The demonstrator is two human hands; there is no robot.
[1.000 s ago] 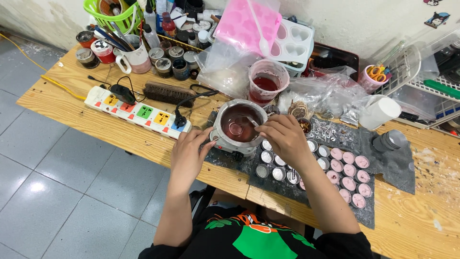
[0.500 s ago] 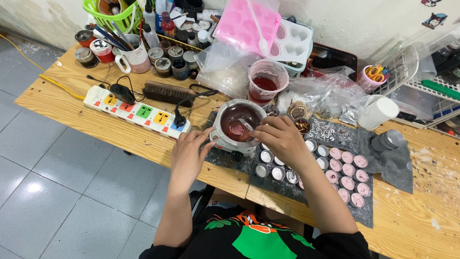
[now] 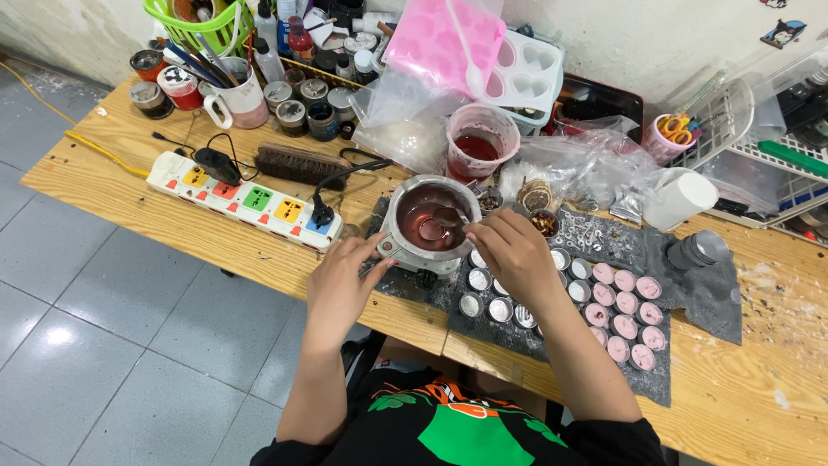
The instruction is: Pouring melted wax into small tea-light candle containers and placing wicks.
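While stirring, spoon [image 3: 446,217] in pot [image 3: 429,217]

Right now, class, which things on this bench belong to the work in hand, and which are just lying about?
In use: round metal melting pot of reddish liquid; spoon in the right hand; left hand at the pot; small round tins.

Lying about: white power strip; wooden brush; pink mould tray; white mug.

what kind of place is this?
Probably a home craft bench for candle or wax-melt making: a melting pot of reddish liquid stirred with a spoon by the right hand, rows of small tins on a grey mat, and pink moulds.
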